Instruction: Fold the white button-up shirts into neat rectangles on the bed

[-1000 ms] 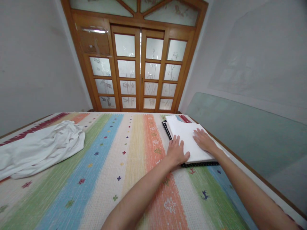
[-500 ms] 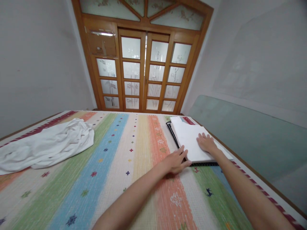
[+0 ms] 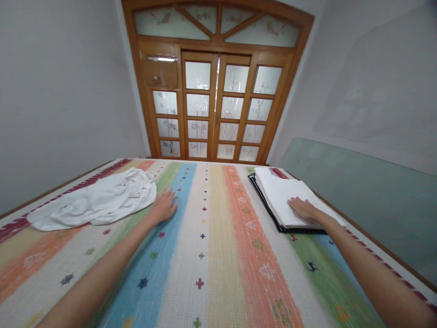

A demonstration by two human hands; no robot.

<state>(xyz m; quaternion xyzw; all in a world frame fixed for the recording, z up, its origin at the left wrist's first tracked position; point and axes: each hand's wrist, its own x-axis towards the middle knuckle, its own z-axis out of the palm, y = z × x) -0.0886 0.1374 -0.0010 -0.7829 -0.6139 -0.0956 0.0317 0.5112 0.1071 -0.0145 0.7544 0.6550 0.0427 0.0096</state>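
My left hand (image 3: 165, 205) has its fingers spread just right of a crumpled white cloth (image 3: 102, 198), perhaps a garment, on the left of the striped cover. Whether the fingertips touch that cloth I cannot tell. On the right, my right hand (image 3: 303, 209) lies flat with fingers extended on a folded white cloth (image 3: 278, 196). Beneath this white layer a folded black item with white edging (image 3: 264, 200) shows along the left and near sides. Nothing is gripped by either hand.
A multicoloured striped cover (image 3: 218, 246) with small woven motifs spreads over the wide surface under both hands. A pale green panel (image 3: 362, 196) stands along the right side by the wall. Wooden doors with glass panes (image 3: 216, 109) close off the far end.
My left hand has left the near left corner of the folded pile and crossed leftward to the crumpled white cloth. My right hand stays on the pile. The view has turned slightly left.
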